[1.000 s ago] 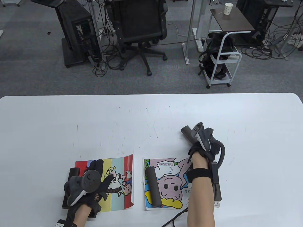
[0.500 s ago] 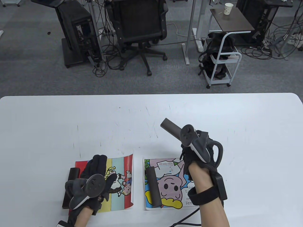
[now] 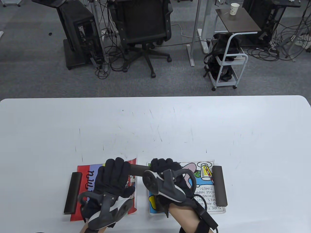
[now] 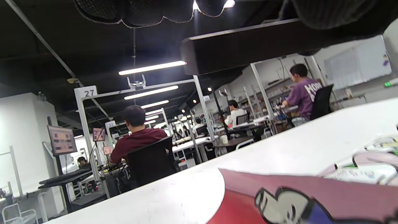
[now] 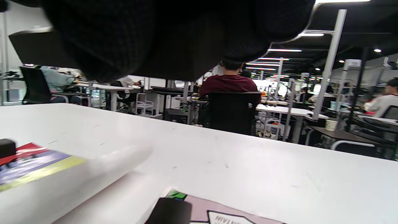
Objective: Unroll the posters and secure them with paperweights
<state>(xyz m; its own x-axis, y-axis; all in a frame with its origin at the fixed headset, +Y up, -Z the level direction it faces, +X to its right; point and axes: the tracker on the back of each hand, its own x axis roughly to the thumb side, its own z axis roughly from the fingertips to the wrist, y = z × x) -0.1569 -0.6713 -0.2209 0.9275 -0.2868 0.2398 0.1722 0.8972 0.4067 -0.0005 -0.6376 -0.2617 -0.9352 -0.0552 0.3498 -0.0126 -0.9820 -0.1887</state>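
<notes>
Between two posters, both hands [image 3: 138,174] hold one dark paperweight [image 3: 137,169].

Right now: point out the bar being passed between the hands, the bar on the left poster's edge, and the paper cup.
passed bar [image 3: 137,169], table view, exposed middle between the hands
left bar [image 3: 72,193], table view, middle
paper cup [image 3: 234,9], table view, side wall

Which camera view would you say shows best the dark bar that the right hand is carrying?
The left wrist view: there the carried bar runs long and unobstructed under the ceiling lights. In the table view only a short stretch of it shows between the left hand and the right hand. The right wrist view shows just one end beside the glove.
</notes>
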